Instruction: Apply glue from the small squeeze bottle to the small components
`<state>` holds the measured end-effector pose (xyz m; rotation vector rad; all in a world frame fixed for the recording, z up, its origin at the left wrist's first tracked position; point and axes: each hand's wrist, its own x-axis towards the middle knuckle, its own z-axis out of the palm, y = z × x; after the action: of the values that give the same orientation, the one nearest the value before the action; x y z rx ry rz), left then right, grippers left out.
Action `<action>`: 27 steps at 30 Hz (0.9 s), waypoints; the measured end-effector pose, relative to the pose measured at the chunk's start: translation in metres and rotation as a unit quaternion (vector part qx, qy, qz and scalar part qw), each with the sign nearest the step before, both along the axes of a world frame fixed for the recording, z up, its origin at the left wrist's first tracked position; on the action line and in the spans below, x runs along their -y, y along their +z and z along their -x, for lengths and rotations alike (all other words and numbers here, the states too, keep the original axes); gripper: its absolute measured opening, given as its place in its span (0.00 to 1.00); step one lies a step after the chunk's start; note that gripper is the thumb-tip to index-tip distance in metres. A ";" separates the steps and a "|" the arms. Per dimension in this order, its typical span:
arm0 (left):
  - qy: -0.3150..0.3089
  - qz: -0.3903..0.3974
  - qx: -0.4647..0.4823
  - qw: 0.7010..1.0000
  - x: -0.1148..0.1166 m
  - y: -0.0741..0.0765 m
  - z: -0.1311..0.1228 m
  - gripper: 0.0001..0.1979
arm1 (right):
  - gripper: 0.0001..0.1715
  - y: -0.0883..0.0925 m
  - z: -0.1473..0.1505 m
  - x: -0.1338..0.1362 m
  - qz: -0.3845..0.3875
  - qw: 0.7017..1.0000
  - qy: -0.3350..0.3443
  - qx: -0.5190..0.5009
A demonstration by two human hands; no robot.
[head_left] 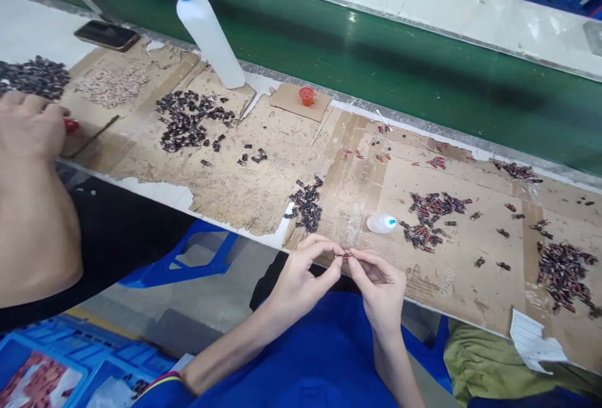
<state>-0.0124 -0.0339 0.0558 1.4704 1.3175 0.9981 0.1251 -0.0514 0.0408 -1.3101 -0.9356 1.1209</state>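
Observation:
Between the fingertips of my left hand (310,270) and my right hand (380,282) is a small dark red and black part (346,256). Both hands pinch it from opposite sides, just above the table's front edge; its exact kind is too small to tell. Left of my hands lies a pile of small black parts (306,204). A little white bottle with a blue tip (382,224) rests on its side beyond my right hand. Next to it is a heap of red and black parts (430,217).
A tall white bottle (209,38) stands at the back beside a red cap (306,95) on cardboard. More black parts (185,120) lie to the left. A co-worker's hand (31,126) is at far left. A green conveyor belt (329,44) runs behind; torn paper (536,339) overhangs at right.

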 end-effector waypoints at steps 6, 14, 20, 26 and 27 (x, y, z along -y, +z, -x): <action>-0.011 0.000 -0.006 1.000 -0.002 -0.005 -0.007 0.05 | 0.06 0.000 -0.006 -0.002 -0.043 0.998 0.007 0.040; -0.108 -0.079 -0.090 0.987 -0.011 -0.019 -0.018 0.13 | 0.08 -0.009 -0.057 0.001 -0.019 0.979 -0.126 0.157; 0.041 -0.147 -0.317 0.936 -0.029 -0.036 0.019 0.14 | 0.20 -0.013 -0.086 -0.009 -0.059 0.906 -0.232 0.349; -0.027 -0.143 -0.412 0.900 -0.038 -0.058 0.021 0.27 | 0.37 -0.023 -0.059 -0.040 -0.096 0.912 -0.057 0.396; -0.041 -0.136 -0.422 0.895 -0.041 -0.058 0.022 0.28 | 0.34 -0.024 -0.055 -0.044 -0.096 0.915 -0.040 0.390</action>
<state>-0.0340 0.0068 -0.0026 2.3050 1.7226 0.4833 0.1799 -0.0074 0.0166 -1.6384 -1.5075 0.3944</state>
